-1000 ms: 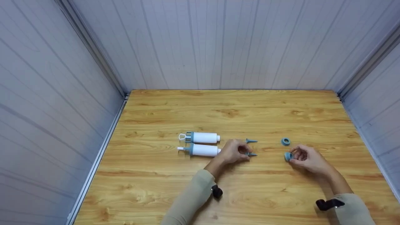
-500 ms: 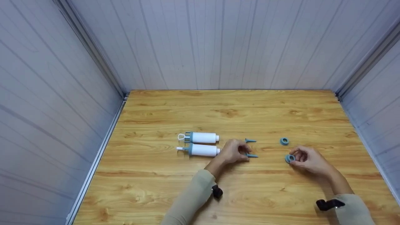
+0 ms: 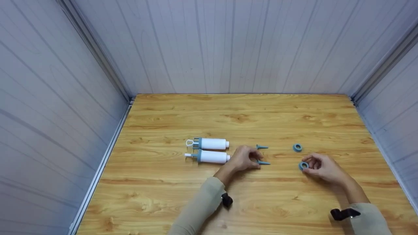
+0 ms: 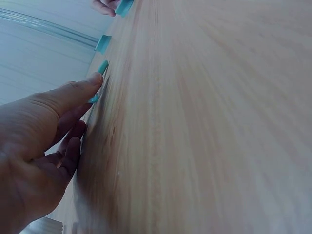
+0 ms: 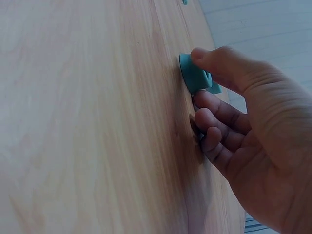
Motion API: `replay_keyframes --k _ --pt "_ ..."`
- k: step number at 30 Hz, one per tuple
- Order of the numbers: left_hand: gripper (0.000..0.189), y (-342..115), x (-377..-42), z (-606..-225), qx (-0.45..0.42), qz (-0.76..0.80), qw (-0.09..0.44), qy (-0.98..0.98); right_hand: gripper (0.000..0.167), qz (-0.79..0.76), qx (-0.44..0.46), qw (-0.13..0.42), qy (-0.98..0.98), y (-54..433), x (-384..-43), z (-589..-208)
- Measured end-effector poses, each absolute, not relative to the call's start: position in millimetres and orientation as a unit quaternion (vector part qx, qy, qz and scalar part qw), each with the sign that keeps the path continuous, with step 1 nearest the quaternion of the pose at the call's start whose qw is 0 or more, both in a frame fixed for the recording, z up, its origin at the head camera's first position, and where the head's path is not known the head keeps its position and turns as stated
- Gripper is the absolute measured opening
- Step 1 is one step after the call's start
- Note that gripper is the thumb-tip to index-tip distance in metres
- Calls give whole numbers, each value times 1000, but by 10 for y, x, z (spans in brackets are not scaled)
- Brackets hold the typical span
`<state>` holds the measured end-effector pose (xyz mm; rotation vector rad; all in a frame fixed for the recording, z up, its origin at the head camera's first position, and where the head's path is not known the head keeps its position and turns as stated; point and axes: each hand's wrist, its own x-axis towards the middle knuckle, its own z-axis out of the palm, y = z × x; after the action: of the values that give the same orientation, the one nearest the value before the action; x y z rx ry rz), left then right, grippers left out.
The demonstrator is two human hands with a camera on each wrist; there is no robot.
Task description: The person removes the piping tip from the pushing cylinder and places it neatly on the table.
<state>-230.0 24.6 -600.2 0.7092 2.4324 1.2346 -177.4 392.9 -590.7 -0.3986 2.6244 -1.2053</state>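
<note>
My left hand [image 3: 242, 158] pinches the wide end of the nearer blue-green pointed nozzle [image 3: 265, 163], whose tip points right. Just behind it lies a matching nozzle [image 3: 262, 147]. On the right, my right hand [image 3: 326, 168] holds a blue-green ring-shaped cap [image 3: 300, 167] by its edge between thumb and fingers. In the right wrist view this cap [image 5: 191, 75] sits wide side down at the tabletop, the thumb on its upper part. A second ring cap [image 3: 295, 150] lies behind it, hole upward.
Two white syringe-like cylinders, the far one [image 3: 214, 144] and the near one [image 3: 212, 156], lie side by side left of the nozzles, blue-green collars and handles pointing left. The left wrist overlaps the near one's end. Pale panel walls [image 3: 212, 49] enclose the wooden tabletop [image 3: 156, 202].
The ring cap in my right hand has tipped from its side to hole upward. The near nozzle's tip has shifted slightly right and toward me. Both hands stay almost in place.
</note>
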Motion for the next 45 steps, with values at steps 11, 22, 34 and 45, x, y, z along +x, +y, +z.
replay_keyframes --k 11,22,34,45 --pt "27 234 -2294 -5994 250 445 166 844 34 -408 -123 106 898 3930 -1774 -5923" --pt "26 231 -2284 -6014 257 448 156 842 29 -419 -152 60 893 3937 -1772 -5962" --pt "32 167 -2288 -5888 246 460 163 837 30 -411 -125 73 900 3952 -1754 -5850" --pt "36 75 -2282 -5716 268 442 149 843 26 -401 -139 32 905 3924 -1746 -5756"
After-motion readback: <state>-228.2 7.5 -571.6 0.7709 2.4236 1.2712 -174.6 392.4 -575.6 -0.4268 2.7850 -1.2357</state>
